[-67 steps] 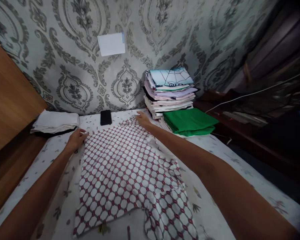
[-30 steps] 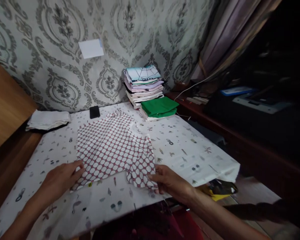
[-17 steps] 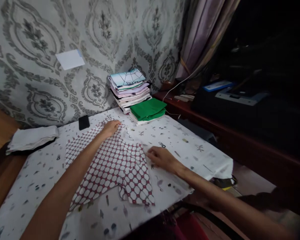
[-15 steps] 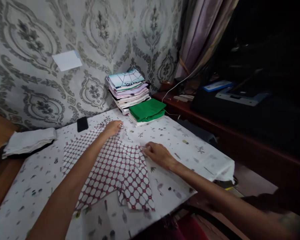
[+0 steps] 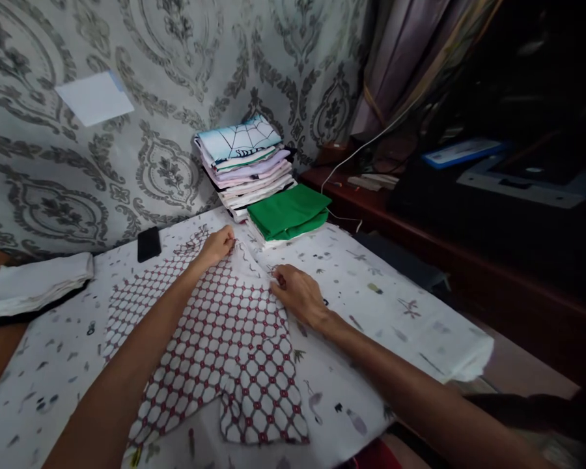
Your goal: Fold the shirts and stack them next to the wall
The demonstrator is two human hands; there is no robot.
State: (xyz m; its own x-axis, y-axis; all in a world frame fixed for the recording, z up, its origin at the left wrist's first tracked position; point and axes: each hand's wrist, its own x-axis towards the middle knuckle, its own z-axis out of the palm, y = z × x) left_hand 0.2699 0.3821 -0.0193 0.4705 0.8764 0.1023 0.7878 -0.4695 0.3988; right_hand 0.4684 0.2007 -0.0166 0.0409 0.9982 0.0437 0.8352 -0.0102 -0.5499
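A short-sleeved shirt, white with a dark and red lattice print, lies spread on the table, its neckline towards the back. My left hand is closed, pinching the shirt near the far side of the neckline. The left forearm crosses over the shirt and hides part of it. On the near side of the neckline, my right hand has its thumb and fingers pinched on the shirt's edge. Between the two hands, the whitish neck part is drawn out. One sleeve points towards me.
The table has a white printed cover. Behind the hands stand a tall stack of folded clothes and a lower pile topped with green cloth. A black phone lies left, beyond it folded white cloths. A thin cable hangs at right.
The head view has shifted slightly. My right hand has moved a little up along the neckline, and the neck part between my hands looks straighter. My left hand keeps its hold.
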